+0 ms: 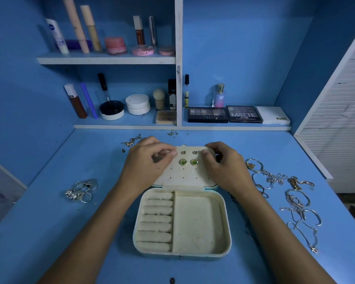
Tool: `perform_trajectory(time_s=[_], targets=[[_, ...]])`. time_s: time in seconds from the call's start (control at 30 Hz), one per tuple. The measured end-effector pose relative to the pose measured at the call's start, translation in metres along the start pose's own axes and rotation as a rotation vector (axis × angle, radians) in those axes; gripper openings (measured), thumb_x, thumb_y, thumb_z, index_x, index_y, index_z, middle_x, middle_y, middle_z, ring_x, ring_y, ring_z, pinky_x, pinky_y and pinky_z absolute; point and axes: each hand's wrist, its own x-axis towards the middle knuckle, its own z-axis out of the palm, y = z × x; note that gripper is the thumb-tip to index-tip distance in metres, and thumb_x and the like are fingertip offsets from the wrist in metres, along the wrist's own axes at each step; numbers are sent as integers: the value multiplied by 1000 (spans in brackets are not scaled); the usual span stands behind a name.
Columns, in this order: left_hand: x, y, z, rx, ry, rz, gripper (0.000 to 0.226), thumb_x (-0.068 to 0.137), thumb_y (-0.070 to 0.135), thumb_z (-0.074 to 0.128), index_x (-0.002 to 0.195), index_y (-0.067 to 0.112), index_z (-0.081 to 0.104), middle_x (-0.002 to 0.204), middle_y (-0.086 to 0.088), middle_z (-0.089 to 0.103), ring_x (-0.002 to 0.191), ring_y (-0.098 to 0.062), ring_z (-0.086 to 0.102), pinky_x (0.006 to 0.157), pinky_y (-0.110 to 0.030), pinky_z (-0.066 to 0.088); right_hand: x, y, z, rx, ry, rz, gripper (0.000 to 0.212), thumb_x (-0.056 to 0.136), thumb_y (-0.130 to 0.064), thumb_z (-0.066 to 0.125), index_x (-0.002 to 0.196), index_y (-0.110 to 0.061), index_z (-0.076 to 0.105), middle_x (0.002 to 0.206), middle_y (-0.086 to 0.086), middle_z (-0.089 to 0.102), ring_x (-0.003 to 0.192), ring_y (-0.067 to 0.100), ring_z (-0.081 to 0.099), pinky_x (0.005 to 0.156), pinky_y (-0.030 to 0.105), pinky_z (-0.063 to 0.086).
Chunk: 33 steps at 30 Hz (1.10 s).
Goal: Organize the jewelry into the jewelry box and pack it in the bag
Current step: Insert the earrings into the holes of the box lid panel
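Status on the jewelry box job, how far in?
Early. Done: two heart studs and two green earrings sit in the open jewelry box lid. In hand: left hand and right hand work at the lid. Left: rings, chains and bangles, loose pieces. No bag visible.

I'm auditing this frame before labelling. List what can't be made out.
- Head view: far-left part of the cream jewelry box lid, hidden under the left hand.
- Small silver pieces by the shelf edge: too small to identify.
- Tangled silver chains: individual pieces inseparable.
- Bag: not visible.
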Motion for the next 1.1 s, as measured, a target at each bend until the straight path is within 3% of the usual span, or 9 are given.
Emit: perform_trajectory(time_s=[0.2,0.27,0.37,0.5,0.67,0.73,0.8,0.93,1.1], targets=[[5,-23,-1,-42,68,-277,16,95,27,63,107,32,71,101,16,57,87,4,55,76,-5,40,-2,-2,0,31,6,-6,25,98,-38,57,116,-23,64,101,-10,65,95,12,60,77,26,49],[6,-26,1,-62,33,-313,19,97,28,59,111,26,73,103,13,59,87,10,54,74,-1,37,-3,-2,-1,34,12,-13,24,98,-38,57,116,-23,64,99,-11,64,94,11,60,75,24,48],[6,-28,3,-82,-7,-336,21,99,28,55,105,21,74,100,10,62,92,2,56,75,-2,36,-4,-3,0,22,19,-16,25,98,-37,57,116,-23,64,95,-15,62,92,9,59,72,21,46],[4,-29,5,-113,2,-341,19,99,26,55,101,21,73,99,14,62,93,3,56,74,-1,37,-4,-1,2,-7,28,-39,30,98,-38,57,120,-20,65,103,-9,66,98,13,61,85,31,51],[4,-30,5,-127,-4,-343,19,99,26,55,103,22,74,102,11,63,94,2,57,77,-8,40,-11,-3,8,-183,261,-230,31,95,-26,64,124,-16,66,114,1,68,110,27,52,88,23,36],[4,-30,5,-127,-4,-346,20,99,27,55,104,22,74,102,12,63,94,3,57,77,-7,40,-16,-10,7,-218,329,-348,27,92,-19,66,119,-15,67,108,0,69,103,27,54,82,28,42],[3,-30,5,-130,-2,-344,19,99,27,55,104,22,74,102,12,62,93,5,56,75,-4,38,-22,-17,7,-210,281,-415,23,93,-18,64,116,-18,66,103,-4,68,95,22,58,73,37,50],[3,-29,4,-127,-6,-332,20,99,27,55,106,23,73,104,12,63,93,6,56,73,0,37,-33,-26,11,-219,89,-486,26,94,-19,60,119,-25,59,98,-13,65,75,9,57,63,34,53],[2,-29,4,-132,-10,-336,21,99,27,55,108,23,73,106,11,63,94,2,57,72,1,37,-41,-29,17,-320,0,-469,32,93,-21,56,124,-30,50,100,-13,67,72,15,61,62,37,53]])
